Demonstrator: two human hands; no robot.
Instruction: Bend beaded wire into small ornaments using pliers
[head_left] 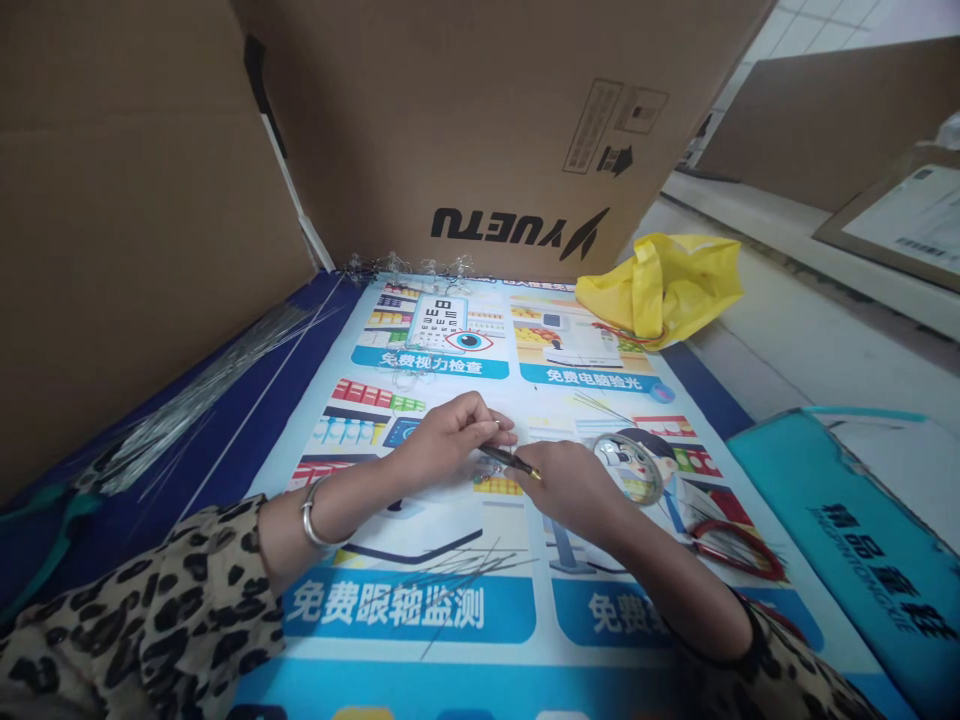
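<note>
My left hand [450,435] rests on a printed blue-and-white poster [420,610], its fingers pinched together on something small that I cannot make out. My right hand [574,485] is closed round a thin dark tool with a yellow band [508,460], whose tip points at the left fingertips. A silver bangle [315,515] sits on my left wrist. Both sleeves are leopard print. Loose thin wires [457,565] lie on the poster just below my hands.
A small round clear dish [630,465] lies right of my right hand, a red wire loop [731,545] beyond it. A bundle of silver wires [195,400] lies left. Cardboard boxes [480,120] stand behind, a yellow bag [664,285] at right, a teal sheet [840,520] beside the poster.
</note>
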